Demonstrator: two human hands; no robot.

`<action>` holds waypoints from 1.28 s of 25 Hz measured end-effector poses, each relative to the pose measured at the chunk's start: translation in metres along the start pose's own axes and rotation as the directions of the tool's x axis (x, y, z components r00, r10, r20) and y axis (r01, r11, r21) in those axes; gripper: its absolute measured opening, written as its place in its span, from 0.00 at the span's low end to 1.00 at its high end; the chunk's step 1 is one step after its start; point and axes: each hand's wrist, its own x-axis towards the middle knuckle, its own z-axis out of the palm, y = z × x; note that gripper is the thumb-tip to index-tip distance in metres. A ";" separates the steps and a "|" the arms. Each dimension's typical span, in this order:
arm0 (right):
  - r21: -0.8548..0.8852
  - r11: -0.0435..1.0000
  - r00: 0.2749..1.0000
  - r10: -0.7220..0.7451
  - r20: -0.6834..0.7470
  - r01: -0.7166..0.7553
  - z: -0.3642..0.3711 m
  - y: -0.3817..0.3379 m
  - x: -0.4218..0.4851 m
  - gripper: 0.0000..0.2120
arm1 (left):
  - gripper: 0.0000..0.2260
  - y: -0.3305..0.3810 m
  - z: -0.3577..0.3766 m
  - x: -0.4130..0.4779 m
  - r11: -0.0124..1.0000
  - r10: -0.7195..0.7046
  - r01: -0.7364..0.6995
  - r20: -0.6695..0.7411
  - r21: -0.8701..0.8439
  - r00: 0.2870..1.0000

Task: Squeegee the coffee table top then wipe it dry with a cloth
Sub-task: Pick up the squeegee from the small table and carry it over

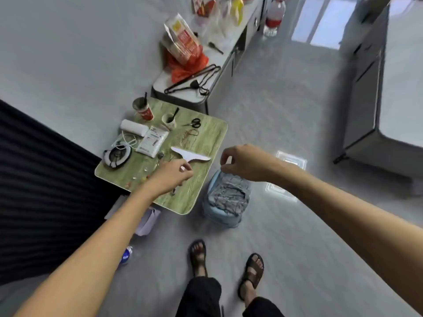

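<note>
At counter (206, 138) edge, clasps squeegee (191, 155) in left grip (171, 177), hovers curled right grip (242, 162) above cloth (229, 193), cannot tell if pinching anything; likely barely begun, squeegeeing and drying ahead.

Home living room: cluttered coffee table (206, 143)

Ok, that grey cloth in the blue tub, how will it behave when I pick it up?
The cloth lies crumpled in deep folds, so it will probably hang limp and floppy. It fills the tub only loosely, so it is likely light for its size, unless it is wet, which I cannot tell.
</note>
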 end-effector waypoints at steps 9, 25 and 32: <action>0.151 0.962 0.973 0.228 0.022 -0.229 0.159 0.079 0.214 0.09 | 0.19 -0.178 0.110 0.252 0.969 -0.248 0.246 -0.071 -0.038 0.966; 0.373 0.843 0.917 0.395 0.063 -0.389 0.088 0.137 0.118 0.08 | 0.06 -0.007 0.063 0.224 0.905 0.015 0.132 0.341 -0.404 0.940; 0.659 0.717 0.935 0.350 -0.055 -0.229 -0.057 0.144 -0.077 0.11 | 0.09 0.248 0.054 0.078 0.768 0.223 -0.044 0.202 -0.639 0.953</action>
